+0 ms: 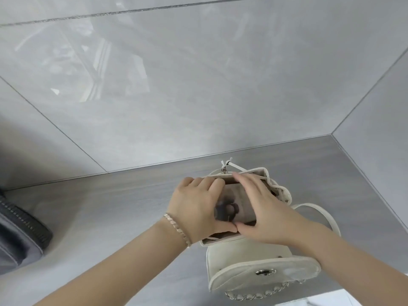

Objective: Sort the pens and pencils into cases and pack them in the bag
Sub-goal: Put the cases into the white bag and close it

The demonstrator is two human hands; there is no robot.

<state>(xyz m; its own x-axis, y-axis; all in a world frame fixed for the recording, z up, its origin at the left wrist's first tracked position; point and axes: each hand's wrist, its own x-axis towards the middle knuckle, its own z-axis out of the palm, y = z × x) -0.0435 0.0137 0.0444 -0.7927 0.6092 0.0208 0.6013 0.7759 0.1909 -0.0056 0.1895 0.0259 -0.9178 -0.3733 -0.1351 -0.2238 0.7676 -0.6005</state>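
Head view: cream bag [245,259] on grey countertop [110,206], tiled walls [198,85].

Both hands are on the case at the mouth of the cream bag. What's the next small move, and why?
Probably press the case further down into the bag: most of it shows above the opening, with the left hand and right hand gripping its sides, and the flap hangs open.

Both forearms bare, reaching forward and converging. Left hand [195,204] palm down, fingers curled over the far edge of the held item, thumb extended along the near edge. Right hand [262,212] flat, fingers extended forward, thumb tip touching the left thumb. Bracelet on left wrist.
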